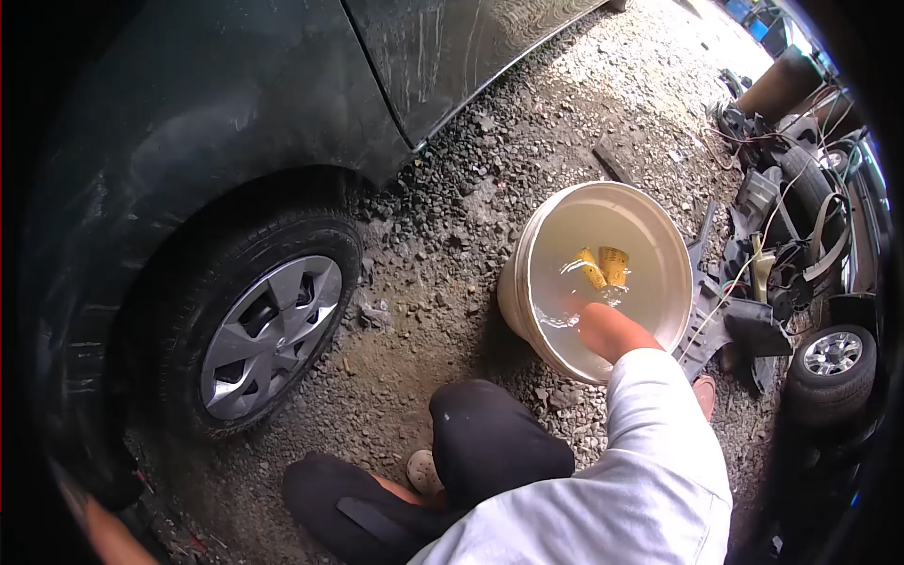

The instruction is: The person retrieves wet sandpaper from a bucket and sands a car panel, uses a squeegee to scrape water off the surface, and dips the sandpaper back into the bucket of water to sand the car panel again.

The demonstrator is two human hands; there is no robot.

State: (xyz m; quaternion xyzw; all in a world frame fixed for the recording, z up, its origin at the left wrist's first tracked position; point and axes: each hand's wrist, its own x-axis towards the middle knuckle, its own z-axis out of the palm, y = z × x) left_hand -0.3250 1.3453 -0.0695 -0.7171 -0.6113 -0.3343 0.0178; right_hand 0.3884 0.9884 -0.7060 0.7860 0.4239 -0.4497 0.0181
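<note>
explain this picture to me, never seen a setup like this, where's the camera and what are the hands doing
There is no machine here: a person works with bare hands, and the one picture comes from a camera on their head, looking forward and down. The right forearm, coming out of a white sleeve, reaches into a pale bucket of cloudy water. The right hand is lost under the water, so I can't tell what it holds. Yellow pieces show in the water just beyond it. The left hand isn't clearly in view. The bucket stands on gravel, between a dark car and scattered car parts.
</note>
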